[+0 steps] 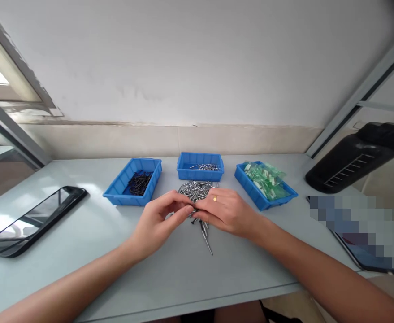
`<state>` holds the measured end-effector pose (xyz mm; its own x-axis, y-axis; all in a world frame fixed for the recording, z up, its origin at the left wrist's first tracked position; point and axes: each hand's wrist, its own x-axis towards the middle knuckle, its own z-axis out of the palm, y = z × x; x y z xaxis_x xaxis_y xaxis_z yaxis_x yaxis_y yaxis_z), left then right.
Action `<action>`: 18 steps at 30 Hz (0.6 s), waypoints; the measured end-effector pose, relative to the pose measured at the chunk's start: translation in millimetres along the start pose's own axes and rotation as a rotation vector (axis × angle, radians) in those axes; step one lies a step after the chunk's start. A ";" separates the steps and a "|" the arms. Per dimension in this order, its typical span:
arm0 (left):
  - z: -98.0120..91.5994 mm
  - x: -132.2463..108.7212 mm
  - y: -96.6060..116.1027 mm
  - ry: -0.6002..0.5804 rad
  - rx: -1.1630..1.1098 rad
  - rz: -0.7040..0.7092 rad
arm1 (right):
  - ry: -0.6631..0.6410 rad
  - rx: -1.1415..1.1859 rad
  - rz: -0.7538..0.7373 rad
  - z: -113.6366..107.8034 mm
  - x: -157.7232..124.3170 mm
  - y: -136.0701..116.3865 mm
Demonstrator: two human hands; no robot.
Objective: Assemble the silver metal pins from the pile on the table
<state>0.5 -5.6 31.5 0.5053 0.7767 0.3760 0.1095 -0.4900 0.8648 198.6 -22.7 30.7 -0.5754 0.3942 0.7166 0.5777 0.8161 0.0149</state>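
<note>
A heap of silver nails (197, 188) lies on the grey table (183, 278) in front of the middle blue tray. My left hand (158, 222) and my right hand (227, 211) meet over the near edge of the heap, fingertips touching. Both hands are pinched closed on small nails at the fingertips; a ring shows on my right hand. A few loose nails (206, 237) lie just below my hands.
Three blue trays stand behind the heap: the left tray (116, 190) holds dark screws, the middle tray (200, 172) silver nails, the right tray (250, 186) green plastic packets. A black phone (32, 220) lies far left. A black device (351, 161) stands at the right.
</note>
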 end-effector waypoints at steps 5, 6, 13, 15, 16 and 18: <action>0.1 -1.3 1.6 -0.067 -0.083 -0.049 | -0.041 0.020 0.062 5.8 -2.6 -5.2; 0.2 -1.3 1.7 -0.063 -0.093 -0.074 | -0.046 0.033 0.082 6.5 -3.2 -5.1; -0.7 1.6 1.0 -0.060 -0.088 -0.217 | -0.021 0.091 0.233 3.5 -4.0 0.1; -1.4 2.6 0.7 -0.075 -0.018 -0.218 | -0.018 0.101 0.193 2.8 -3.6 -0.3; -1.8 3.0 0.5 -0.089 0.013 -0.221 | -0.026 0.101 0.157 2.8 -3.5 -0.9; -2.5 3.7 -0.6 -0.122 0.053 -0.236 | -0.050 0.084 0.093 3.3 -3.6 -2.1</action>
<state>0.2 -1.4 33.2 0.5594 0.8201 0.1202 0.2797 -0.3233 0.9040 197.6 -24.4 25.8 -0.5508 0.4889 0.6765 0.5808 0.8066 -0.1100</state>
